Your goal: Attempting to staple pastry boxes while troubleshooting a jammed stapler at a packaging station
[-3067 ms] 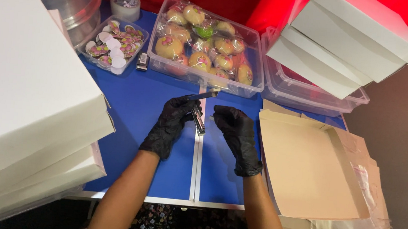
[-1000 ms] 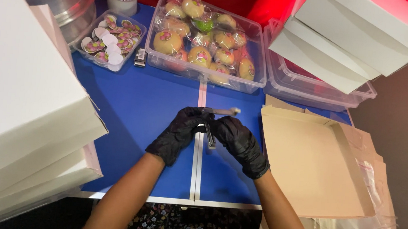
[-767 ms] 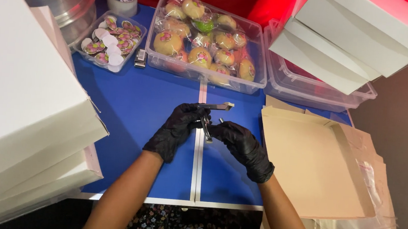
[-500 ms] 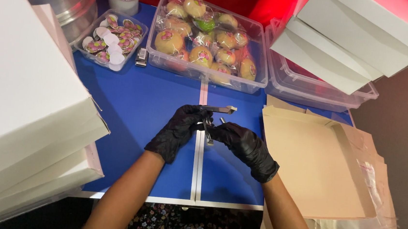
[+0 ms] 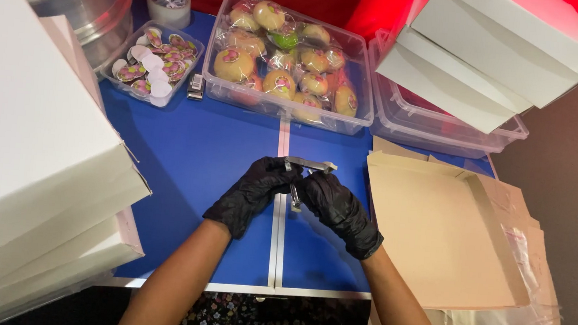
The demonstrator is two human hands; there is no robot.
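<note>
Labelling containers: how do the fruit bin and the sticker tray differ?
The fruit bin is large and holds bagged round fruits; the sticker tray is far smaller and holds flat round stickers. The bin sits at the table's far middle; the tray sits left of it, beside a tape roll. Both are clear plastic, open-topped.

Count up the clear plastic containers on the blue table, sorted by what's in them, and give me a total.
Small tray of round stickers: 1
Large tub of wrapped round buns: 1
Tub under the white boxes: 1
Total: 3
The gloved left hand and right hand hold a small metal stapler in front of them.
</note>
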